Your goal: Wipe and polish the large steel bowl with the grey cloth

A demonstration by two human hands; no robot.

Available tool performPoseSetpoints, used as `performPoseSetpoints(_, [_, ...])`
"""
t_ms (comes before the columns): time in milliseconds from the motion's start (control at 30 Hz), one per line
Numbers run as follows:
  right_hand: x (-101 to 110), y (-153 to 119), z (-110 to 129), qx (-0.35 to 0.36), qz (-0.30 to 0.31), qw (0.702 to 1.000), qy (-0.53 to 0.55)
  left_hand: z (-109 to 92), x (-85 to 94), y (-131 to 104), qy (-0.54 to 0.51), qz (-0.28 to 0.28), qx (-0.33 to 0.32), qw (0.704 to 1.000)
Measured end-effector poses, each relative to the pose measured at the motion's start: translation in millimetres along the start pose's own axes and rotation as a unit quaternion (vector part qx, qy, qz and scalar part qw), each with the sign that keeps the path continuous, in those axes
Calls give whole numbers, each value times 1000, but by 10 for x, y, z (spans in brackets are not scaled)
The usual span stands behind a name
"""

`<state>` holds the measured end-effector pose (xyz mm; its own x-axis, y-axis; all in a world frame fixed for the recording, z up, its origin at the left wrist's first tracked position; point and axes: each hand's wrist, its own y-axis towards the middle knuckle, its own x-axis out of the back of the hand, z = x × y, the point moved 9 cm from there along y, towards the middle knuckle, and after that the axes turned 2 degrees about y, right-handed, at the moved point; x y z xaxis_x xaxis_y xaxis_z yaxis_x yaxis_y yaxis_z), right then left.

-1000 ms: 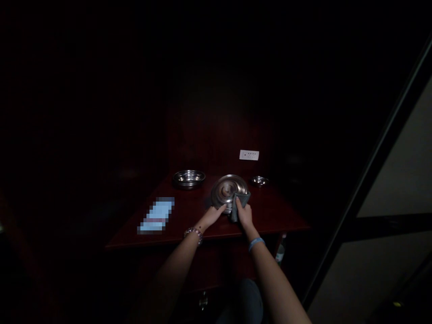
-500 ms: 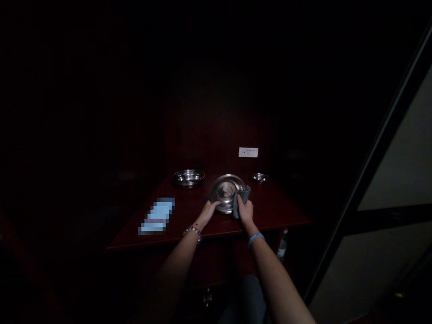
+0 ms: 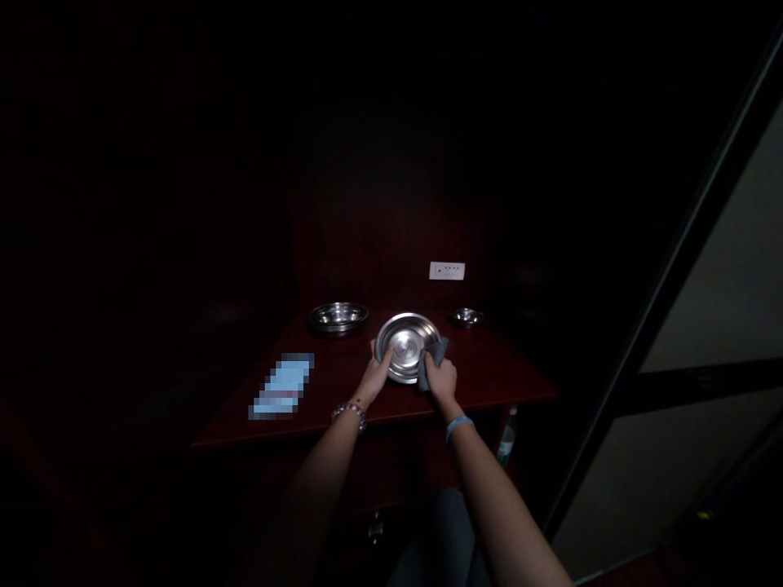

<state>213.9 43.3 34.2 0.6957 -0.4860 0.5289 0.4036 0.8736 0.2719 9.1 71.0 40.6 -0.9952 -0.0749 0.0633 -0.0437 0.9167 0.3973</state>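
One round metal bowl (image 3: 404, 346), hollow side tilted nearward, left grip (image 3: 374, 378) tight on its rim (image 3: 407, 315), right grip (image 3: 444, 377) on cloth (image 3: 438, 350).

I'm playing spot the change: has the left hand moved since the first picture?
Yes. Against the white socket, the left hand has shifted slightly left and now grips higher on the left side of the metal bowl.

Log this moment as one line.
left hand: holds metal dish | right hand: grey cloth against dish | rear left: stacked dishes | rear right: small dish
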Motion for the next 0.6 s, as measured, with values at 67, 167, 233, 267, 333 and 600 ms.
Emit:
performPoseSetpoints(67, [-1,2,-13,-3,-1,1000,-1,-39,-3,-14,-13,-4,-1,1000])
performPoseSetpoints(167, [-18,13,-26,2,4,1000,2,-62,-5,-13,-42,-13,3,999])
performPoseSetpoints(233, [-33,23,-35,7,9,1000,9,-58,-1,1,-52,-18,1,998])
performPoseSetpoints(267, [-41,29,-42,7,11,1000,14,-60,2,9,-55,-18,-4,998])
performPoseSetpoints(333, [-50,37,-62,2,12,1000,22,-69,-3,20,-61,-12,-18,998])
performPoseSetpoints(600, [-24,41,-75,2,-7,999,34,-61,-16,17,-61,9,-25,998])
